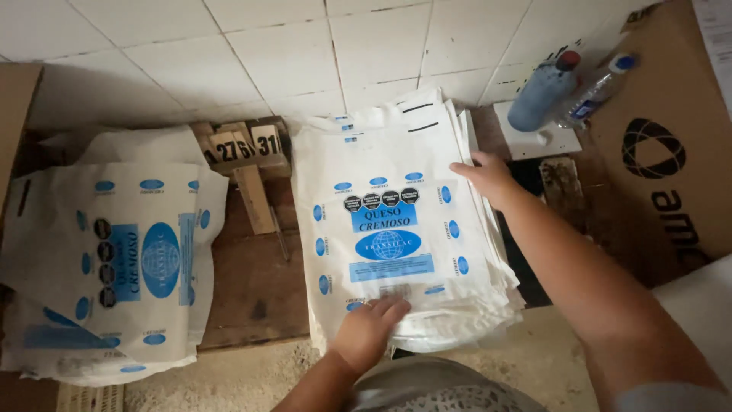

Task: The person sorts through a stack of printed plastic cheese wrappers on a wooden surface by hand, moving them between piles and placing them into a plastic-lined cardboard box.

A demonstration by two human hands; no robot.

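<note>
A thick stack of white plastic bags with blue printed labels lies on a dark wooden board. My left hand rests on the stack's near edge, fingers spread flat on the top bag. At the stack's right edge, my right hand has its fingers on the top bag and on the sheets' side. Neither hand has lifted anything.
A second, looser pile of the same bags lies at the left. Small wooden number blocks sit between the piles. Two plastic bottles stand at the back right beside a brown cardboard box. White tiled wall behind.
</note>
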